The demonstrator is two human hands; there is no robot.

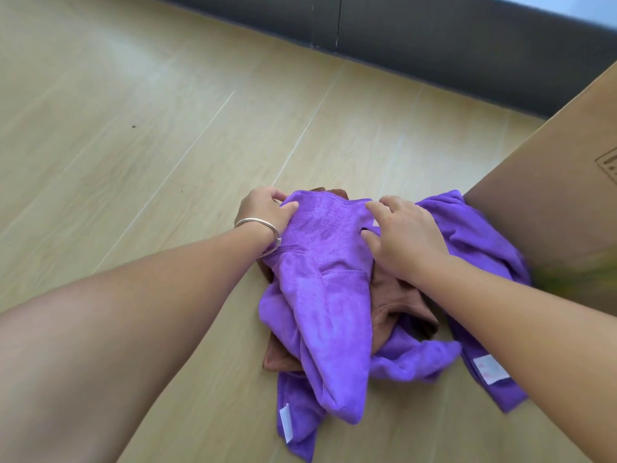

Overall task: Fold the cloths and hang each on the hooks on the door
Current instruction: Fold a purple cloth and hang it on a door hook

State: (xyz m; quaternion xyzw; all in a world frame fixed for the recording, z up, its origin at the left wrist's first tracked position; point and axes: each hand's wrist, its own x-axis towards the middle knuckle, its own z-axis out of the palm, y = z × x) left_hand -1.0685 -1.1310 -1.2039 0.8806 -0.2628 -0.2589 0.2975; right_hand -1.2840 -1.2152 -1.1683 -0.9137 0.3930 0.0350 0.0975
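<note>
A heap of crumpled cloths lies on the wooden floor. On top is a purple cloth. My left hand, with a silver bangle on the wrist, grips its upper left edge. My right hand grips the same cloth's upper right edge, with fingers curled into the fabric. Brown cloth shows underneath, in the middle and at the heap's edges. More purple cloth spreads to the right, with a white label near my right forearm. No door or hooks are in view.
A large cardboard box stands at the right, touching the cloth heap. A dark grey skirting board runs along the far edge of the floor. Bare floor stretches to the left and beyond the heap.
</note>
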